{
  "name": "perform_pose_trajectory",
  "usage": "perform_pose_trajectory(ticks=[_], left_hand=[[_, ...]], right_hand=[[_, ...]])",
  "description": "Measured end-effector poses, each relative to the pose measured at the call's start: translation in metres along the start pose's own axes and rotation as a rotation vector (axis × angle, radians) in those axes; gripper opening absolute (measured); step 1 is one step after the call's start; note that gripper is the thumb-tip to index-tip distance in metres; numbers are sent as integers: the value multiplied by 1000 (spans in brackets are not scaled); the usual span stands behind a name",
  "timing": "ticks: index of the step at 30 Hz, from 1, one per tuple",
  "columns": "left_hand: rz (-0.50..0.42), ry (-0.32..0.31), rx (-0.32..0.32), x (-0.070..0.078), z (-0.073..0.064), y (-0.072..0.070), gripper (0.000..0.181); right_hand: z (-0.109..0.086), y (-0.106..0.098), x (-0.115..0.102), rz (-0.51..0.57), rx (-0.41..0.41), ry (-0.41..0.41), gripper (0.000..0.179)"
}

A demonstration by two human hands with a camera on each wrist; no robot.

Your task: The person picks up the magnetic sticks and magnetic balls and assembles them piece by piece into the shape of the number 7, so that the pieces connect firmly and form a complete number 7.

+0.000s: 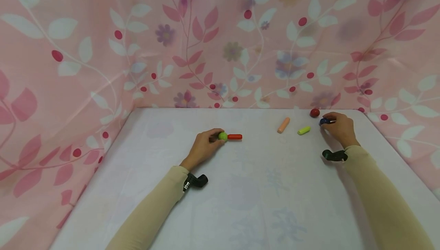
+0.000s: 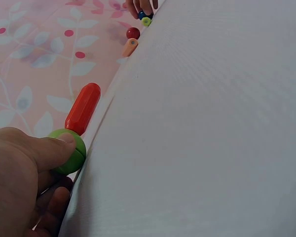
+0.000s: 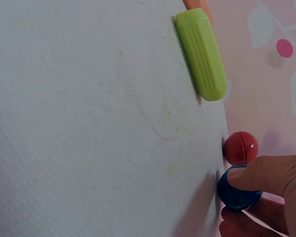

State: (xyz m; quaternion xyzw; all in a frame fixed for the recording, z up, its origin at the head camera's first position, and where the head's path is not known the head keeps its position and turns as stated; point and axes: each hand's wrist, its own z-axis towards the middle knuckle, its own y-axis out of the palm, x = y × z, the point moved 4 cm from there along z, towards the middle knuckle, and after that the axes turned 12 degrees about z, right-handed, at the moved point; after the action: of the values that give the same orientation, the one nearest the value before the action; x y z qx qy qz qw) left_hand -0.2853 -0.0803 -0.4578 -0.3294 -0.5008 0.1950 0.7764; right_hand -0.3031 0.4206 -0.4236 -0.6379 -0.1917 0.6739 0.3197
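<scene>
My left hand [image 1: 205, 145] pinches a green ball [image 1: 223, 136] between thumb and fingers. A red faceted stick [image 1: 235, 137] joins the ball's right side; in the left wrist view the red stick [image 2: 83, 108] points away from the thumb. Over at the right of the table, my right hand [image 1: 340, 128] grips a dark blue ball [image 3: 240, 187], thumb on top. Just behind it lies a red ball [image 1: 314, 113] with a seam line. A short yellow-green stick [image 1: 304, 130] rests left of the right hand, and an orange stick [image 1: 283, 125] lies further left.
The white-covered table [image 1: 240, 204] reaches back to a pink floral cloth [image 1: 213, 44] that hangs behind and along the sides. A dark wrist camera [image 1: 197, 180] is strapped at the left cuff, another camera [image 1: 334, 155] at the right.
</scene>
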Motion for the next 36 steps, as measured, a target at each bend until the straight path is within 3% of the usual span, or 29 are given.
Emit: perform_pose_trajectory(ticks=[12, 36], left_hand=[[8, -5, -8, 0, 0, 0, 35], [11, -11, -7, 1, -1, -1, 34]], right_hand=[[-2, 2, -1, 49, -7, 33, 50], [-9, 4, -14, 92, 4, 35, 49]])
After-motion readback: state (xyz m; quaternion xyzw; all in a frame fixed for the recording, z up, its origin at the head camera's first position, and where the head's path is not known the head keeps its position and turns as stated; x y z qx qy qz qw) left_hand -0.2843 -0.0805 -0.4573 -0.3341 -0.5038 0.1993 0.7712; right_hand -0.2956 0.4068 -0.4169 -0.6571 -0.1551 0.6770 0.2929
